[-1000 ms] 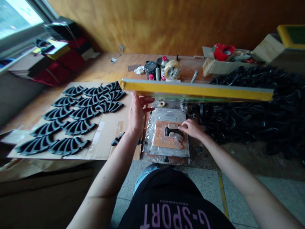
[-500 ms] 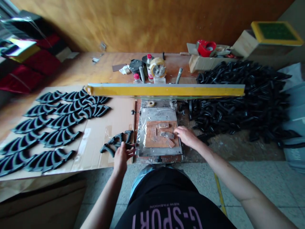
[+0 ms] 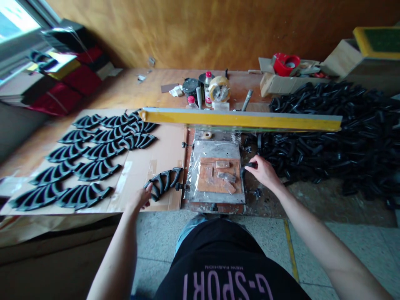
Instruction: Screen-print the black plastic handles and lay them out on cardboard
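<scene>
My left hand (image 3: 140,201) is at the left end of a short row of black curved plastic pieces (image 3: 167,180) on the cardboard. Its thumb and fingers close around the end of the leftmost one, partly hiding it. My right hand (image 3: 264,171) pinches another black curved plastic piece (image 3: 250,165) just right of the jig plate. That metal jig plate (image 3: 195,196) carries an orange-brown board (image 3: 206,185) with several small blocks fixed on it. A long yellow and grey bar (image 3: 240,118) spans above the plate's far side.
Nested rows of black pieces (image 3: 84,196) cover the left of the cardboard sheet (image 3: 134,166). A large heap of black pieces (image 3: 312,146) lies on the right. Behind the bar stand bottles (image 3: 208,89) and a tape roll (image 3: 219,88). A red tape dispenser (image 3: 286,64) sits in a cardboard box.
My right hand has moved right, off the board's edge, and now shows a black piece. My left hand has shifted left to the row's end, where the pieces lie more evenly. The view has turned left.
</scene>
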A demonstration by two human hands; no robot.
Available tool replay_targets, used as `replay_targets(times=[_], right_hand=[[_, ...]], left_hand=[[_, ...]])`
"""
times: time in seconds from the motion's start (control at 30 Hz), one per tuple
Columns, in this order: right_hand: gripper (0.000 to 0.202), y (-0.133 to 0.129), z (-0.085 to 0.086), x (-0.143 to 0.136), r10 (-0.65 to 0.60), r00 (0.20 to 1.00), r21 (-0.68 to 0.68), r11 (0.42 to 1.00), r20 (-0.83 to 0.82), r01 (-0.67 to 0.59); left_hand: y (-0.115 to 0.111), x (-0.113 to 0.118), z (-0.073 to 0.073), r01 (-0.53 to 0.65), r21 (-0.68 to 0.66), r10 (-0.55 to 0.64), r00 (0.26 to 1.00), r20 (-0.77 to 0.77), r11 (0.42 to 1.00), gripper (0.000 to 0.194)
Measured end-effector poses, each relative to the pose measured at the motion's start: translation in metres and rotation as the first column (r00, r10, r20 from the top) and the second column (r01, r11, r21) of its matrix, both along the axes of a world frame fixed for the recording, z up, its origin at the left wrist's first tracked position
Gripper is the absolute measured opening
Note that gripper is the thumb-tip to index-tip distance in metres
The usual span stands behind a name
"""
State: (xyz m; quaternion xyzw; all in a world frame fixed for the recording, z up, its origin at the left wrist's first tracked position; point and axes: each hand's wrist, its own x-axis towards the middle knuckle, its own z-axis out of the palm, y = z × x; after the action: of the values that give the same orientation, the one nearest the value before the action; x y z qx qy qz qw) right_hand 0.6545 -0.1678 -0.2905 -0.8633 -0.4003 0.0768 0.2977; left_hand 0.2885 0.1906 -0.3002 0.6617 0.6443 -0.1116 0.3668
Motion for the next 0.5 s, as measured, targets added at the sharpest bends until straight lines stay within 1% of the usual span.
replay_targets(times=[0.03,0.07,0.1,0.13,0.2,0.23,0.27,0.3,0.33,0.37,0.4,0.43,0.5], right_hand=[[0.019,0.014,0.000,-0.009,-0.017,0.997,0.107,0.994,-0.078,0.026],[0.020,0.027,-0.001,-0.020,-0.022,0.989,0.190,0.981,-0.146,0.049],[0.018,0.039,-0.005,-0.030,-0.013,0.982,0.251,0.966,-0.189,0.062],[0.016,0.048,-0.010,-0.040,0.011,0.980,0.294,0.954,-0.198,0.049],[0.015,0.060,-0.021,-0.056,0.089,0.989,0.315,0.948,-0.118,-0.048],[0.017,0.062,-0.026,-0.062,0.126,0.991,0.284,0.953,-0.046,-0.108],[0.021,0.063,-0.030,-0.066,0.155,0.987,0.229,0.961,0.032,-0.158],[0.025,0.062,-0.033,-0.069,0.177,0.978,0.162,0.968,0.108,-0.193],[0.028,0.060,-0.035,-0.071,0.193,0.966,0.102,0.972,0.174,-0.213],[0.029,0.057,-0.035,-0.071,0.201,0.954,0.062,0.974,0.224,-0.220],[0.029,0.053,-0.034,-0.069,0.203,0.946,0.045,0.974,0.252,-0.221],[0.028,0.049,-0.032,-0.064,0.192,0.948,0.053,0.976,0.253,-0.212],[0.024,0.038,-0.023,-0.045,0.147,0.970,0.105,0.980,0.192,-0.169]], left_hand=[[0.000,0.016,0.010,0.036,0.019,-0.038,0.996,0.084,0.999,0.046],[-0.002,0.034,0.022,0.061,0.057,-0.071,0.977,0.203,0.997,0.047],[-0.007,0.055,0.037,0.066,0.102,-0.097,0.934,0.343,0.993,0.048],[-0.015,0.078,0.053,0.074,0.155,-0.142,0.860,0.490,0.985,0.051],[-0.035,0.123,0.090,0.041,0.247,-0.214,0.645,0.733,0.968,0.056],[-0.046,0.143,0.108,-0.010,0.257,-0.214,0.523,0.825,0.966,0.058],[-0.057,0.160,0.124,-0.022,0.232,-0.203,0.411,0.889,0.972,0.059],[-0.067,0.173,0.137,-0.015,0.206,-0.189,0.332,0.924,0.978,0.060],[-0.075,0.183,0.147,0.000,0.180,-0.173,0.279,0.945,0.984,0.061],[-0.082,0.187,0.154,0.021,0.161,-0.161,0.254,0.954,0.987,0.062],[-0.088,0.187,0.157,0.032,0.154,-0.157,0.248,0.956,0.988,0.062],[-0.092,0.184,0.157,0.030,0.155,-0.158,0.251,0.955,0.987,0.061],[-0.099,0.168,0.150,0.001,0.157,-0.151,0.284,0.947,0.988,0.060]])
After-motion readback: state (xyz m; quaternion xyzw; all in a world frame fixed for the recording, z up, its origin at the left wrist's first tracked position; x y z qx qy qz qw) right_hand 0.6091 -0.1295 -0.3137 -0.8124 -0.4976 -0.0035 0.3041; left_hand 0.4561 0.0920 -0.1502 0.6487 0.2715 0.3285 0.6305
